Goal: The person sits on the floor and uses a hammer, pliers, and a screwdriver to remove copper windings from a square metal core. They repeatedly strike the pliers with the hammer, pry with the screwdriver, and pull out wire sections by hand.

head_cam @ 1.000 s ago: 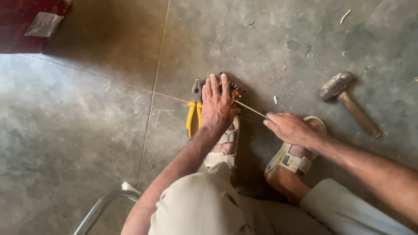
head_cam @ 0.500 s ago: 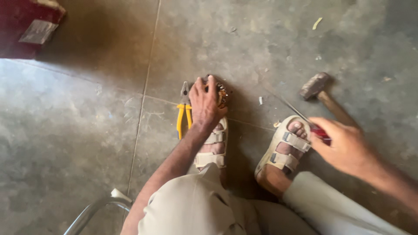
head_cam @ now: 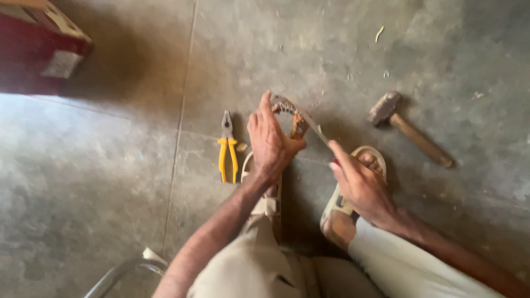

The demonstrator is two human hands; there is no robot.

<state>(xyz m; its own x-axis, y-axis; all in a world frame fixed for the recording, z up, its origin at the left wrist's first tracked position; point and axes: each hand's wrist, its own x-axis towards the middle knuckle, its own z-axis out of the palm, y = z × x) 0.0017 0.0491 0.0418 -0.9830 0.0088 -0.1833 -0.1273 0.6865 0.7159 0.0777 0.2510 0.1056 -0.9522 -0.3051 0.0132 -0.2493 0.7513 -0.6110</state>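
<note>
Our left hand clamps a rusty metal part, stiff and rough, by its lower edge; beside this grip, our right hand pinches a thin screwdriver.

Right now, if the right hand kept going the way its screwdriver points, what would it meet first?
The right hand aims its screwdriver up-left at the rusty metal part held in the left hand. It likely meets that part first, though depth is unclear.
</note>
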